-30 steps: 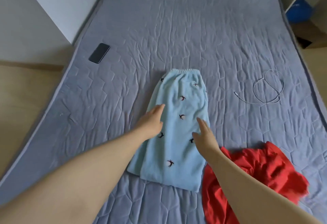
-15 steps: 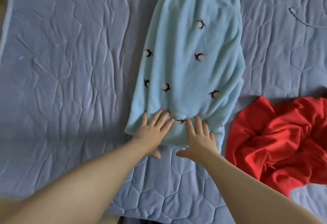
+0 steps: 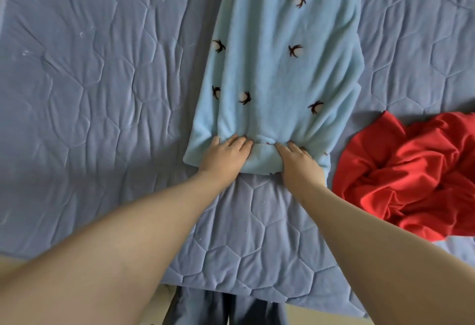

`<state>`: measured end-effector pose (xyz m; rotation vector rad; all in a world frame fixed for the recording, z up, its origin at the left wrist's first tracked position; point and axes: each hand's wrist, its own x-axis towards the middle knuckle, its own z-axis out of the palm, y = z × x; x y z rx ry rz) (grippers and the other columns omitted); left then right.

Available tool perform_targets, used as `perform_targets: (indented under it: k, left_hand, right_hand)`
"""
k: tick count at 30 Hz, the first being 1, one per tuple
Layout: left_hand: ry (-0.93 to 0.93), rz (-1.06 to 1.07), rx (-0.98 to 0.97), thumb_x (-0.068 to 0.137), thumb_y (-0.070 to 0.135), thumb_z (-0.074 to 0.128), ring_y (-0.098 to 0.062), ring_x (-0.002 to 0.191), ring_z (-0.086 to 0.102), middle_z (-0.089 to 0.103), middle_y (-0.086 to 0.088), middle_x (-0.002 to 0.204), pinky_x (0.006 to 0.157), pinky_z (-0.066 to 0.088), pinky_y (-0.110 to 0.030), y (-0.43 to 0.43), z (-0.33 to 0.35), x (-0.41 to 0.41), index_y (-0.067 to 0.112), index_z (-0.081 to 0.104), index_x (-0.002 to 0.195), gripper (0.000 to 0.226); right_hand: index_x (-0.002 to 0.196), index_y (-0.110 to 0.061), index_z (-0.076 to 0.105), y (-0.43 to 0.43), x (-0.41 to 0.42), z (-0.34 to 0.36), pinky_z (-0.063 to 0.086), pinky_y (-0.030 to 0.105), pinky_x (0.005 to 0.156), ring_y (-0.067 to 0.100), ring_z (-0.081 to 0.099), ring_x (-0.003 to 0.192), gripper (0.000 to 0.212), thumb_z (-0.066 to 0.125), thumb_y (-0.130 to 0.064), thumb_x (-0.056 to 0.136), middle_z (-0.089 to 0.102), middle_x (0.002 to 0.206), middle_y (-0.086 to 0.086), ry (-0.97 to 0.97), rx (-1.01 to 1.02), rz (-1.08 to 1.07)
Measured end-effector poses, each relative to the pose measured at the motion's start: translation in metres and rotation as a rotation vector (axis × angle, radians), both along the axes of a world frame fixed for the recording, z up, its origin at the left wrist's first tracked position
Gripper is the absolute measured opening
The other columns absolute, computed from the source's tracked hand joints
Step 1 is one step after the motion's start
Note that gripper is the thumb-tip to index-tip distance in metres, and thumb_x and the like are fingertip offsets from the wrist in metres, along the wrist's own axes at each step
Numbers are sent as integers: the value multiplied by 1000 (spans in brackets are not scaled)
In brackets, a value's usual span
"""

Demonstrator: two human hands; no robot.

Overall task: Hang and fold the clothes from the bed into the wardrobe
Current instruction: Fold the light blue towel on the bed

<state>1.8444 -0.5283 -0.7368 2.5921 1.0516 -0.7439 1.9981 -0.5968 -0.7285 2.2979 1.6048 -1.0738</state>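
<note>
Head view: left hand (image 3: 223, 156), right hand (image 3: 299, 164) grip pale-blue fleece garment (image 3: 272, 67), hem rolled

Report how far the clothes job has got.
Done: the blue garment lies flat on the bed. In hand: left hand and right hand grip its near hem, turning up a fold. Left: finishing that fold, the crumpled red garment, and putting both away.

I see the fleece trousers (image 3: 277, 67) lying lengthwise on the quilted bed cover (image 3: 90, 93), stretching away from me. My left hand (image 3: 223, 156) and right hand (image 3: 300, 168) grip their near end, side by side. The crumpled garment (image 3: 411, 178) lies just right of the trousers.
</note>
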Motion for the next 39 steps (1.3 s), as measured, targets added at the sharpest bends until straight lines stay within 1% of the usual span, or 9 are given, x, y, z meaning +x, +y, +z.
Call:
perform_targets:
  k: [3, 7, 9, 15, 21, 24, 29, 34, 39]
  left_hand:
    - [-22, -19, 27, 90, 3, 35, -22, 127, 43, 48, -5, 135, 113, 9, -43, -3, 21, 0, 10, 35, 138, 48]
    - [36, 59, -188, 86, 1, 41, -28, 111, 54, 58, -6, 122, 96, 39, -37, -16, 61, -11, 16, 49, 122, 39]
    - [102, 116, -343, 88, 4, 41, -31, 109, 55, 57, -10, 119, 87, 45, -37, -33, 82, -21, 16, 52, 117, 33]
    - [292, 18, -702, 89, 15, 47, -27, 86, 52, 60, -15, 108, 67, 36, -29, -96, 122, -61, 6, 59, 106, 22]
    - [439, 55, -911, 85, 25, 61, -21, 85, 50, 59, -8, 104, 72, 39, -30, -139, 130, -83, 11, 61, 115, 33]
    - [441, 64, -904, 85, 27, 63, -21, 88, 51, 60, -10, 118, 73, 39, -30, -126, 139, -77, 11, 58, 121, 39]
    - [416, 57, -839, 83, 28, 65, -27, 105, 57, 58, -7, 120, 83, 45, -32, -75, 156, -53, 10, 57, 121, 43]
    - [342, 115, -789, 81, 23, 67, -23, 93, 58, 62, -6, 105, 80, 47, -32, -20, 174, -22, 11, 62, 109, 31]
    - [195, 41, -426, 83, 21, 62, -24, 84, 52, 59, -8, 104, 70, 42, -30, 36, 194, 26, 9, 60, 106, 26]
  right_hand:
    - [133, -30, 43, -7, 0, 22, 41, 34, 79, 25, 50, 115, 50, 39, -6, 90, 52, 127, -2, 31, 20, -25]
    - [129, -32, 47, -28, -8, 59, 38, 30, 71, 26, 57, 105, 48, 37, -8, 89, 59, 119, 1, 39, -123, 14]
    - [128, -33, 48, -50, -18, 76, 38, 28, 72, 24, 59, 103, 44, 38, -13, 90, 61, 116, 2, 62, -212, 49]
    - [122, -25, 53, -128, -65, 119, 37, 25, 73, 19, 58, 99, 34, 43, -20, 90, 62, 117, 2, 207, -463, 139]
    - [124, -10, 52, -164, -85, 143, 31, 23, 75, 15, 45, 92, 35, 49, -19, 91, 58, 120, 10, 359, -664, 260]
    - [123, -10, 52, -156, -78, 149, 33, 24, 76, 19, 49, 94, 36, 52, -19, 88, 56, 109, 8, 381, -660, 224]
    - [121, -10, 55, -118, -58, 157, 41, 28, 88, 22, 53, 106, 38, 59, -22, 85, 56, 125, 9, 372, -571, 148]
    - [118, -14, 57, -67, -26, 168, 44, 29, 92, 26, 54, 113, 34, 56, -19, 85, 58, 123, 7, 253, -432, 93]
    - [113, -27, 52, -17, 12, 182, 32, 43, 99, 25, 50, 116, 28, 43, -22, 88, 58, 121, -2, -8, -133, -46]
